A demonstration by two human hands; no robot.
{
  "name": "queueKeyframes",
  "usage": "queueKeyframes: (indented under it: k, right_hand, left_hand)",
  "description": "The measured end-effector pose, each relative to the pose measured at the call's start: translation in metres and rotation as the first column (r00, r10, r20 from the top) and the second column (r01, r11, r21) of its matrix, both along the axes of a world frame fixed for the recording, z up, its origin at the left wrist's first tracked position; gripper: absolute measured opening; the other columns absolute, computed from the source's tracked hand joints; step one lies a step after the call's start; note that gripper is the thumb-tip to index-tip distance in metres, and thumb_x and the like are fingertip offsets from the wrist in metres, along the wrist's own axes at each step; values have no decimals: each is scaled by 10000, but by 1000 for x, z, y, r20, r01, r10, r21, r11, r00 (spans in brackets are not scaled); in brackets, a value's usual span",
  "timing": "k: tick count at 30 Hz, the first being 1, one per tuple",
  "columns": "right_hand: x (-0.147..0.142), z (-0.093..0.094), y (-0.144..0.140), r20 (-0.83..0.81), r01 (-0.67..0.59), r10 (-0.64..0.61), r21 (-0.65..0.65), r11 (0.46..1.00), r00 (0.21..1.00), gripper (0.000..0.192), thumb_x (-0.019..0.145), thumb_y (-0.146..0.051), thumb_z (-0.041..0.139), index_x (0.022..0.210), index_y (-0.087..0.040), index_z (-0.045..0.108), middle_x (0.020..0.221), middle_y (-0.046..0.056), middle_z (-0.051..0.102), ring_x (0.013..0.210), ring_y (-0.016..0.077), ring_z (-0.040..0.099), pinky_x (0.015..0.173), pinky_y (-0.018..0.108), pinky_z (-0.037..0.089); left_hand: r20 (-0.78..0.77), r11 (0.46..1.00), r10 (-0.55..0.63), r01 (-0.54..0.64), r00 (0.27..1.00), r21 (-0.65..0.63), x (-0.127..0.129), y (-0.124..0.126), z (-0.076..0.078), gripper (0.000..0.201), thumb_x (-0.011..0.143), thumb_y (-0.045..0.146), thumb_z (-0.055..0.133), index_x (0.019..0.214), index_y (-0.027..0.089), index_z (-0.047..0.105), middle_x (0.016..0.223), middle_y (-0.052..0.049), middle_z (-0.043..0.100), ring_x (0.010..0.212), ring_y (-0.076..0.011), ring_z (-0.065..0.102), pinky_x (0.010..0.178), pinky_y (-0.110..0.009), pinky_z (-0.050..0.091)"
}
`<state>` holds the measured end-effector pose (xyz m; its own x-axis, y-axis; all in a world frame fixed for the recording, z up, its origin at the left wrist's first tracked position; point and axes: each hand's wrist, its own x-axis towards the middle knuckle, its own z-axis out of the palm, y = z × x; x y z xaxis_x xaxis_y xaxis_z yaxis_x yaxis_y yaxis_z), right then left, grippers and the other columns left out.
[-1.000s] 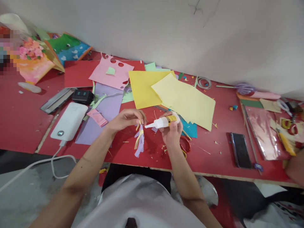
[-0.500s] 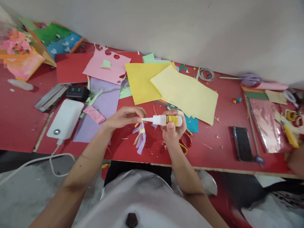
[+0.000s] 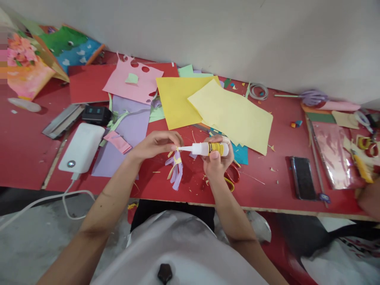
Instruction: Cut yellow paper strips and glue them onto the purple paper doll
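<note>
Glue bottle [image 3: 211, 149], gripped by right hand [image 3: 218, 160], needs one gentle squeeze while left hand [image 3: 156, 144] pinches the paper flower [image 3: 176, 169] steady.

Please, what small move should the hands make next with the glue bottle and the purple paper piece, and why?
Probably a gentle squeeze of the glue bottle by the right hand. Its nozzle tip already meets the top of the purple and yellow paper piece, which the left hand pinches above the red table. So glue can go exactly at the held joint.
</note>
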<state>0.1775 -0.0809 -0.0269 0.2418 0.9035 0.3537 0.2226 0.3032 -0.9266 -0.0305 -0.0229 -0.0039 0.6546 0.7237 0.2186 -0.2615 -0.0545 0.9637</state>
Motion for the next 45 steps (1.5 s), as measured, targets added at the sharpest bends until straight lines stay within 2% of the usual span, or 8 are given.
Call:
queueKeyframes:
  k: [4,10,19,25,29,33,41,45]
  right_hand:
    - [0,1,1,22,-2,3,-20,1000,1000,494,847,-740,418,993,-293,569,846,48,545,611,165,549,453,304,434]
    - [-3,1,5,-168,-83,75,-41,996,983,448,819,-718,502,921,-282,536,728,-4,486,457,103,380,372,264,322]
    - [-5,6,7,-200,-107,86,-97,990,976,487,797,-750,508,916,-278,518,636,-33,432,420,102,357,367,267,318]
    - [-4,4,7,-192,-84,64,-99,992,979,461,819,-729,492,916,-279,511,648,-28,445,433,104,365,388,274,332]
    - [0,1,5,-160,-66,50,-92,994,986,457,797,-716,538,918,-275,546,760,16,516,549,141,484,446,296,404]
    - [2,-1,3,-126,-56,42,-111,992,991,425,825,-678,532,952,-273,568,862,50,556,658,175,557,489,312,453]
    - [2,-1,5,-153,-53,50,-13,999,987,393,828,-633,578,948,-259,581,855,34,560,694,169,578,529,300,485]
    - [1,-2,6,-166,-48,58,60,997,984,376,830,-615,596,926,-252,581,849,20,562,680,151,581,526,281,493]
  left_hand:
    - [-2,1000,-8,8,1000,15,0,0,0,136,885,273,668,826,152,681,882,-90,673,798,-163,653,682,-255,530]
    - [10,1000,3,-3,1000,17,0,1,0,138,878,279,677,818,156,687,871,-84,680,806,-169,660,685,-265,533]
    - [-2,1000,21,-21,1000,16,0,0,1,150,868,293,693,804,157,693,864,-93,686,839,-185,660,712,-277,532]
    - [-4,1000,19,-19,1000,8,-1,1,-2,136,872,287,689,824,160,700,886,-90,683,818,-174,661,703,-270,531]
    - [7,1000,23,-23,1000,3,-1,0,-2,108,879,258,679,832,162,699,884,-82,682,844,-177,668,724,-278,537]
    - [-11,1000,31,-31,999,2,0,1,0,143,873,291,689,833,153,692,880,-89,682,829,-180,672,646,-250,533]
    - [-27,1000,10,-10,1000,5,1,2,1,180,873,317,690,843,139,689,894,-94,684,749,-148,655,582,-214,516]
    - [-34,1000,16,-15,999,13,1,2,1,167,870,305,694,836,141,692,882,-89,684,772,-155,654,623,-231,520]
